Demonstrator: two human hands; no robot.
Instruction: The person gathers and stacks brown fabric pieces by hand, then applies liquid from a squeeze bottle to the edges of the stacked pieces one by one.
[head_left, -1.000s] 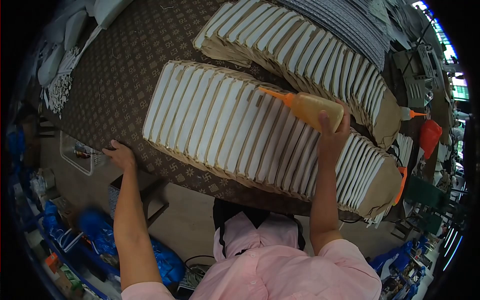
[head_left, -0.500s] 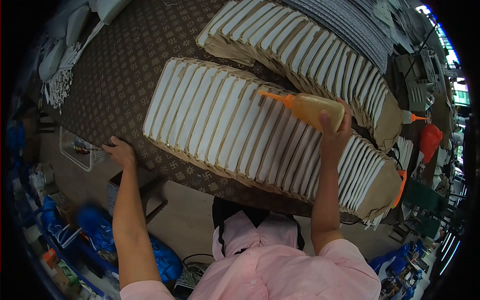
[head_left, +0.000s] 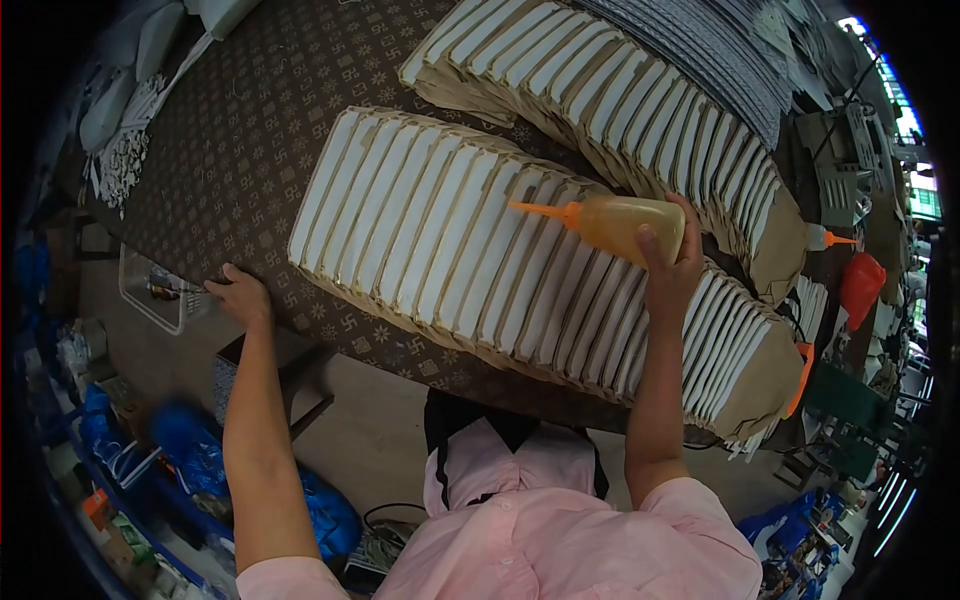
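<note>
My right hand (head_left: pixel 673 250) is closed round a squeeze bottle (head_left: pixel 625 226) of amber liquid with a long orange nozzle. The bottle lies sideways in the air, nozzle to the left, over a long fanned row of brown paper pieces with white strips (head_left: pixel 455 250). My left hand (head_left: pixel 243 297) rests at the near-left edge of the patterned brown tabletop (head_left: pixel 240 150), fingers stretched out and holding nothing. Behind the first row lies a second fanned row (head_left: pixel 610 90) of the same pieces.
A wire-sided basket (head_left: pixel 150 300) stands below the left table edge. White bundles (head_left: pixel 120 150) lie at the far left. On the right are another orange-tipped bottle (head_left: pixel 825 238) and a red object (head_left: pixel 862 290). Grey stacked sheets (head_left: pixel 700 50) fill the back. Blue bags (head_left: pixel 190 455) lie at lower left.
The bottle has tilted a little, its nozzle now lower and slightly further left. My left hand has shifted slightly upward along the table edge.
</note>
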